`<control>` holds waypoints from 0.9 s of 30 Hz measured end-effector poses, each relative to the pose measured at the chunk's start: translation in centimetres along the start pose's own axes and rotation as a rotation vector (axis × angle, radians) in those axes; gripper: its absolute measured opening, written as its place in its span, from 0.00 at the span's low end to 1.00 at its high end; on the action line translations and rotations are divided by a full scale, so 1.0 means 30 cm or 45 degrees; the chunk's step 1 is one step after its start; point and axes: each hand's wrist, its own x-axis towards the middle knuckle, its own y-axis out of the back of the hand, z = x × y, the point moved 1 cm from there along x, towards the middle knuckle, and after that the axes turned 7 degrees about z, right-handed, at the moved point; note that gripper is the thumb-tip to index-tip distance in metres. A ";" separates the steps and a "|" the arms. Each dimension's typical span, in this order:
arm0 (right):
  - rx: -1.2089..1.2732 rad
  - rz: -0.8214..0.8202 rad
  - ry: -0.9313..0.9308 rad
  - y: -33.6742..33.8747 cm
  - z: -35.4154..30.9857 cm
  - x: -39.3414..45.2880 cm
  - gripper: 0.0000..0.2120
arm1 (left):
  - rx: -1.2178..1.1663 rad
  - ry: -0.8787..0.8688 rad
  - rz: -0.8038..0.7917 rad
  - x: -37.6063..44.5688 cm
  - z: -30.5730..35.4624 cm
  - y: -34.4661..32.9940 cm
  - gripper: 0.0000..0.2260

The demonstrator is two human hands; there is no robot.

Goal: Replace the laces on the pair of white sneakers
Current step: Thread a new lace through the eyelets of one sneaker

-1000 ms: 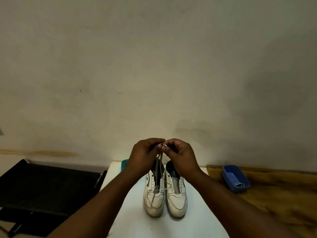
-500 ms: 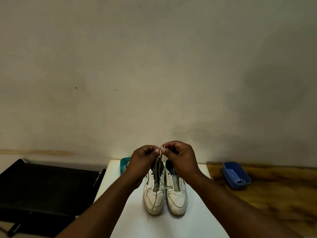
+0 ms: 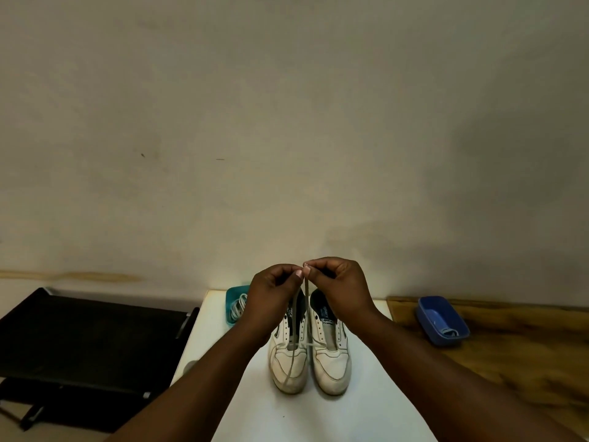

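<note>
Both hands, left hand (image 3: 274,295) and right hand (image 3: 338,287), pinch one lace (image 3: 305,309); teal tray (image 3: 230,298) holds coiled laces (image 3: 238,309)

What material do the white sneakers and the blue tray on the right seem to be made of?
White sneakers: probably leather or a synthetic imitation, matte and scuffed, with stitched panels and creased toes; which of the two cannot be told. Blue tray: likely moulded plastic, judging by its even colour, rounded corners and faint sheen.
</note>
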 end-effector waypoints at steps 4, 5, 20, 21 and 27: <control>-0.005 -0.041 0.009 0.002 -0.005 0.006 0.03 | 0.012 -0.021 -0.025 0.001 0.012 0.003 0.05; -0.004 -0.051 0.009 0.002 -0.011 0.007 0.03 | 0.023 -0.012 -0.072 0.003 0.007 0.008 0.05; 0.059 0.094 0.232 0.051 -0.237 0.098 0.05 | 1.046 0.378 -0.145 -0.244 -0.566 0.081 0.07; 0.054 0.087 0.240 0.044 -0.233 0.093 0.05 | 1.008 0.342 -0.237 -0.272 -0.588 0.052 0.08; 0.111 0.094 0.242 0.008 -0.231 0.064 0.05 | 0.949 0.166 -0.064 -0.306 -0.638 -0.106 0.18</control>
